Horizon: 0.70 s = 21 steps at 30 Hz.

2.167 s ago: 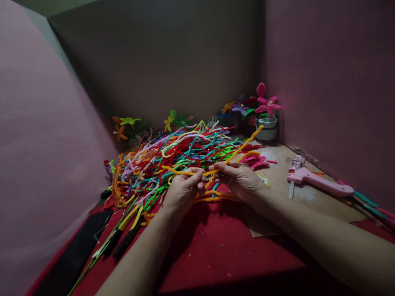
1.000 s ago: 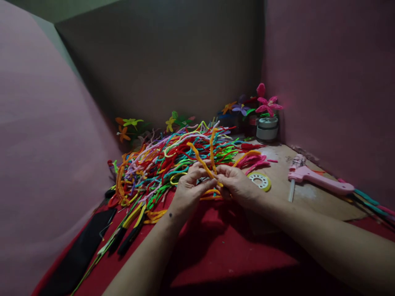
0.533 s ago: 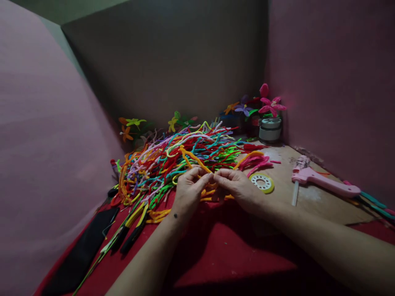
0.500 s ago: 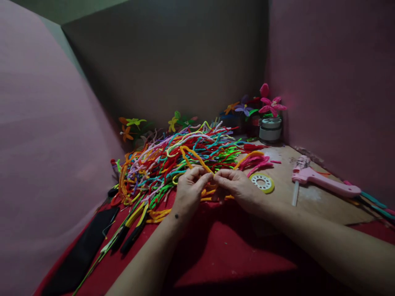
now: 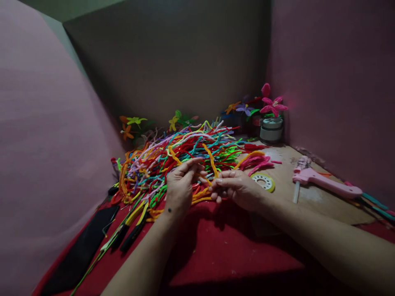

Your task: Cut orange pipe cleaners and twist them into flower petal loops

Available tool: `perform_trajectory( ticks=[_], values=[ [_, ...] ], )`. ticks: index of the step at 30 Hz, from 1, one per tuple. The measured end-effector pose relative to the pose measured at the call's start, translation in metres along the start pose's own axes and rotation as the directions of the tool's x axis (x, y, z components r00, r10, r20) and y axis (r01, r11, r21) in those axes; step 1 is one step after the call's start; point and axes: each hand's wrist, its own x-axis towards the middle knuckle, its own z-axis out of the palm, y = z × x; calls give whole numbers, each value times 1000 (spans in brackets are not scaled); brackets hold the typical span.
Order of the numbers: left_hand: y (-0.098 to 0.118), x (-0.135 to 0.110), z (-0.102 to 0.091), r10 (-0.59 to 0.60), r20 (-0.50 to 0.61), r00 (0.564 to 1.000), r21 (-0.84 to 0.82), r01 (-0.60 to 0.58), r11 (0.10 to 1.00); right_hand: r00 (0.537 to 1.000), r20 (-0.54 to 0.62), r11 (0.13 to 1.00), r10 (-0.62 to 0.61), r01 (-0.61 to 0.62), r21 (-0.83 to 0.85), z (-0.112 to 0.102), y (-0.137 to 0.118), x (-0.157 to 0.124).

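Note:
My left hand (image 5: 180, 186) and my right hand (image 5: 237, 188) meet over the front edge of a big heap of coloured pipe cleaners (image 5: 173, 158). Both pinch one orange pipe cleaner (image 5: 211, 159), folded so that its ends rise up and back from my fingertips. The fingers of my right hand are pressed together on the fold. My left hand's fingers curl round the other end. More orange pieces (image 5: 200, 194) lie on the red cloth (image 5: 222, 255) under my hands.
A pink glue gun (image 5: 324, 184) lies on brown cardboard (image 5: 311, 197) at the right. A tape roll (image 5: 262, 181) sits beside my right hand. Pipe-cleaner flowers (image 5: 271, 106) stand in a pot (image 5: 270, 129) in the back corner. Dark tools (image 5: 129, 230) lie at the left. Walls close in on three sides.
The long straight orange pipe cleaner has been bent in two between my hands. Its ends now point upward, and my hands have drawn close together.

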Motion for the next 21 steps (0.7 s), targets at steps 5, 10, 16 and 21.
perform_trajectory(
  ticks=[5, 10, 16, 21],
  values=[
    [9, -1, -1, 137, 18, 990, 61, -138, 989, 994, -84, 997, -74, 74, -4, 0, -4, 2],
    [7, 2, -5, -10, -65, 998, 71, 15, 997, 981, -130, 989, -143, 147, 26, -2, -6, 4],
    [3, -4, 2, -306, 235, 923, 132, 282, 950, 999, -4, 998, -49, 49, -27, -1, 0, 0],
    [2, -6, 4, -294, 181, 938, 161, 267, 950, 992, -109, 997, -59, 54, -52, 0, -2, 0]
  ],
)
